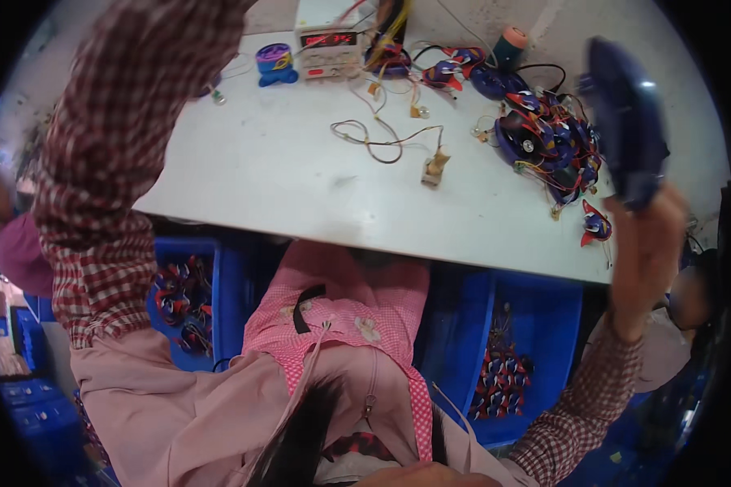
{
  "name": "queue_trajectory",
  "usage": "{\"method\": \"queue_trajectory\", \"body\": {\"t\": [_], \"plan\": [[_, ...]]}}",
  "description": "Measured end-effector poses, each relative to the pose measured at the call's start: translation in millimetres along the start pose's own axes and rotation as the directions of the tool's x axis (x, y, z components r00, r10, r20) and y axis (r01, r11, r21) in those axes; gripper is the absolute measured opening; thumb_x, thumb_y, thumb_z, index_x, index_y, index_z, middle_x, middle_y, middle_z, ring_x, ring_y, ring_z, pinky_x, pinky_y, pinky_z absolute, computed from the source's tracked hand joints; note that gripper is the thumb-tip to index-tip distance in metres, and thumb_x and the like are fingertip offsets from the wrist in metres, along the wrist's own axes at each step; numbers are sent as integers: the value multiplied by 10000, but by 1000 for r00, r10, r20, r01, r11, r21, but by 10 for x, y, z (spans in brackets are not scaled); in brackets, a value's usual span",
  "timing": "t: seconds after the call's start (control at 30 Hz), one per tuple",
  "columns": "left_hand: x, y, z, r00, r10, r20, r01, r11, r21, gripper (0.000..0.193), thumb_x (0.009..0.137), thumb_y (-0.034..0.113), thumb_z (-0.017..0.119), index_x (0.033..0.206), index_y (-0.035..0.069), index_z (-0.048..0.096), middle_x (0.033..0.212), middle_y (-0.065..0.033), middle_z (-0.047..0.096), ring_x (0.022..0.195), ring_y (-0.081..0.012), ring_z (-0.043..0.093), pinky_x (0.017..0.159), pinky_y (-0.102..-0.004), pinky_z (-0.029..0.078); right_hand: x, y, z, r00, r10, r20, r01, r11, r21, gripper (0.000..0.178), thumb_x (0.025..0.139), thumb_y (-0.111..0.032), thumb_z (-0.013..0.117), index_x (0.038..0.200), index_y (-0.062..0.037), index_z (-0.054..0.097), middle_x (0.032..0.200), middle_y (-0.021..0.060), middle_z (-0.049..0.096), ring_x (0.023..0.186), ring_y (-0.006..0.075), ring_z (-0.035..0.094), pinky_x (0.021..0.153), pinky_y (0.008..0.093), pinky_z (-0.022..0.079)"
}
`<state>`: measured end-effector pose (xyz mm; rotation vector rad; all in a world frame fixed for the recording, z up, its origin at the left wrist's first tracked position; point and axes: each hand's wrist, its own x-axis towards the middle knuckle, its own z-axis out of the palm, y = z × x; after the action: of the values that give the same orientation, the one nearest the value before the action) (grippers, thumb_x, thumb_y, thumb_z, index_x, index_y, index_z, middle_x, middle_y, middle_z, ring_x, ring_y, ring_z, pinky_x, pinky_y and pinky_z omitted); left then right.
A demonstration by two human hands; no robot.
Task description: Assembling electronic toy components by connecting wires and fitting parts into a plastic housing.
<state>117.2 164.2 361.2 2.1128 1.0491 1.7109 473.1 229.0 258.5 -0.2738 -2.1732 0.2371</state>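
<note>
My right hand (651, 235) is raised at the right, above the table's right end. It grips a long, rounded dark purple plastic shell (625, 122), smeared by motion. Just left of it lies a heap of purple plastic parts (556, 138) with red-and-white pieces, wires and small bulbs. One small purple-and-red part (595, 224) sits apart from the heap, near the table edge. My left arm (114, 122), in a checked sleeve, reaches up past the top edge, and its hand is out of the picture.
A power supply (329, 53) with a lit red display stands at the back of the white table (276, 154). Near it is a purple-and-blue spool (276, 63). A wired connector (434, 169) lies mid-table. Blue bins (536, 325) with small parts flank my lap. Other people (28, 252) sit at both sides.
</note>
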Motion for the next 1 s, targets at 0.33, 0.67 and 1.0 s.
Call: {"method": "queue_trajectory", "body": {"t": [0.33,0.67,1.0], "plan": [[-2702,-814,-239,745,-586,-318,523,809,-268,514,738,102,716,1158,-6,440,1042,-80,574,932,-147,569,840,-293,470,-862,-304,1942,835,-205,511,291,952,-92,238,681,-6,616,912,-22,562,990,109,568,925,276,551,770,324,490],[-3317,-2103,-454,655,-624,-427,630,763,-149,560,746,122,736,1170,22,384,1125,-103,531,1033,-180,534,913,-314,429,-935,-20,2432,794,-161,587,338,919,-205,184,698,-71,569,878,-35,562,928,75,528,862,234,523,720,307,484],[-3344,-2106,-631,498,-730,-468,785,609,-113,552,736,168,761,1140,-16,433,1105,-131,534,1018,-217,539,910,-314,435,-903,128,2339,850,-94,518,236,947,-216,331,681,-61,633,1001,-10,566,972,103,520,845,237,515,699,300,474]]}}
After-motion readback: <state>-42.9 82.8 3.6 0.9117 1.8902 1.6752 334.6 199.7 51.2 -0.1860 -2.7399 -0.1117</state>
